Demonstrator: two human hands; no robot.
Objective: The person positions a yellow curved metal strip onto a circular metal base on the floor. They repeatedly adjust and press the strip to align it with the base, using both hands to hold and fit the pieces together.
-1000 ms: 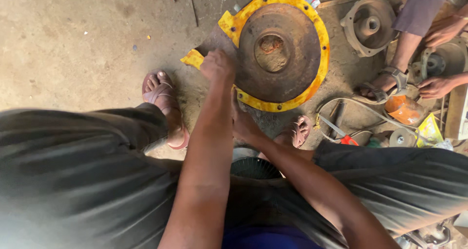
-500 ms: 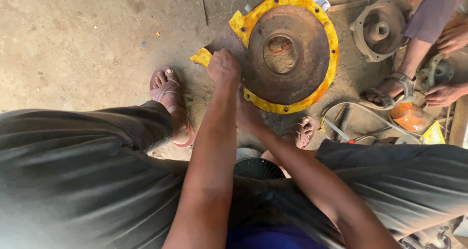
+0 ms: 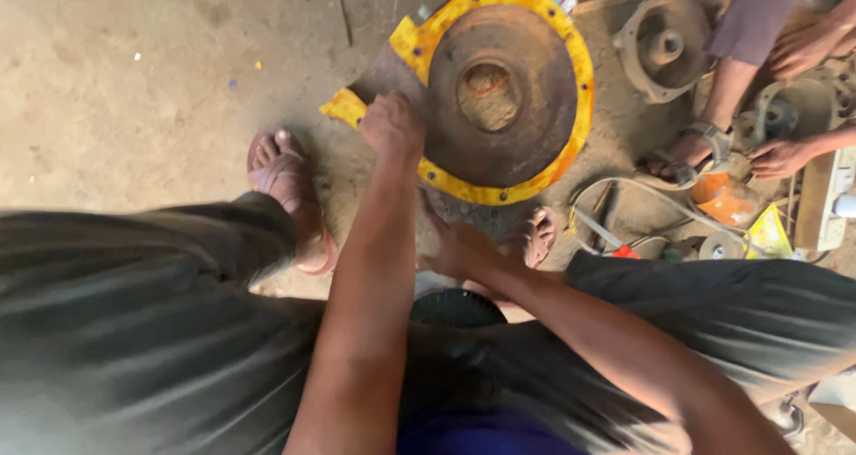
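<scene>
The round pump casing (image 3: 499, 90) is rust-brown with a bright yellow rim. Beside it, the concrete floor (image 3: 134, 90) is dusty grey-brown. Below the casing, the trousers (image 3: 134, 330) are dark olive-grey. Right of it lie an orange cup (image 3: 724, 198) and a yellow packet (image 3: 769, 237).

right hand (image 3: 459, 250): fingers hidden | trousers (image 3: 134, 321): blurred

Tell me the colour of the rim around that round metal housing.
Yellow, chipped in places, around the rusty brown housing; head view.
</scene>
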